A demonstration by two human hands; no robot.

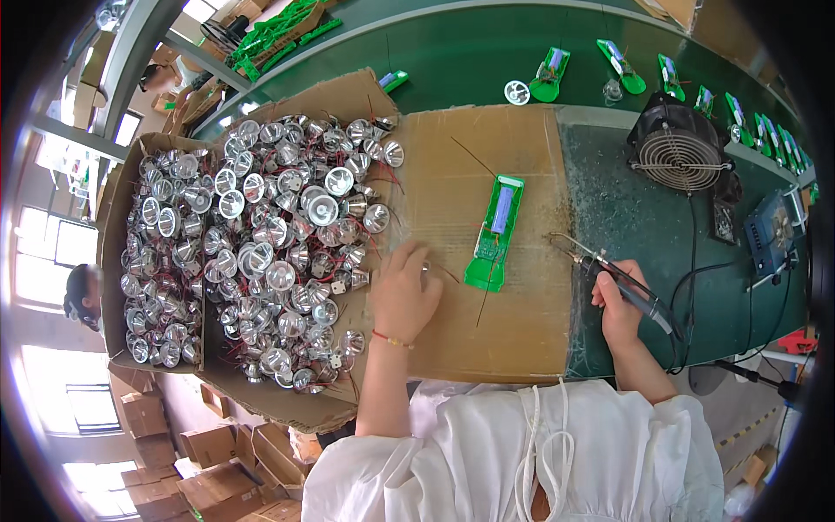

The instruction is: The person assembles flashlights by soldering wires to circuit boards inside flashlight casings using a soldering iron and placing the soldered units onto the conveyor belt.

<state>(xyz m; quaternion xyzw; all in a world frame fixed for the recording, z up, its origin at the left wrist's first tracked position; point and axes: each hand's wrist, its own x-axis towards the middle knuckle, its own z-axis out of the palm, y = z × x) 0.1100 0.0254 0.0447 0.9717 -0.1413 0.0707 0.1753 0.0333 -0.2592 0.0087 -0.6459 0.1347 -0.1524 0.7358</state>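
My left hand (404, 291) rests over the cardboard sheet (426, 174), its fingers curled round a lamp reflector (425, 268) that shows only as a small shiny patch. A thin red wire sticks out beside it. My right hand (619, 311) is closed on a soldering iron (639, 300), whose tip and thin metal feed tube point left to the sheet's right edge. Between the hands lies a green flashlight housing (484, 272) with a blue battery (503, 211), a small circuit board and several loose wires. Neither hand touches it.
Left of me, cardboard boxes (204, 287) hold many silvery reflectors (280, 275). At the back right stand a black fan (683, 157) and a blue soldering station (772, 233) with cables. More green housings (550, 76) line the far shelf, with a loose reflector (517, 92).
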